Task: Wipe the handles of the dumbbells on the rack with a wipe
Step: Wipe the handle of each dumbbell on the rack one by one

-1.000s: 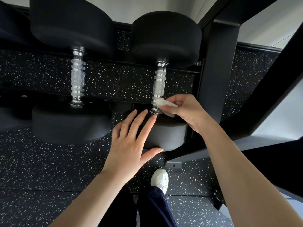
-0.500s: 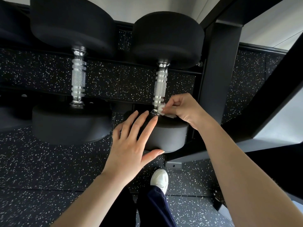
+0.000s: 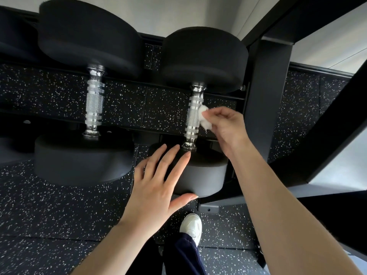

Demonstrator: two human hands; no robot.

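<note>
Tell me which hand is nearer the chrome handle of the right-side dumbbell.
Right. The right hand presses a white wipe against the side of the handle. The left hand lies open and flat on the near weight head below it, fingertips just short of the handle's base.

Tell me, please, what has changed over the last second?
The right hand slid the wipe up the handle from its near end to about the middle, still pinching it. The left hand stayed flat on the near head.

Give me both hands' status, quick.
Left hand: open, fingers spread flat on the near dumbbell head.
Right hand: closed on the white wipe, pressed to the handle.
</note>
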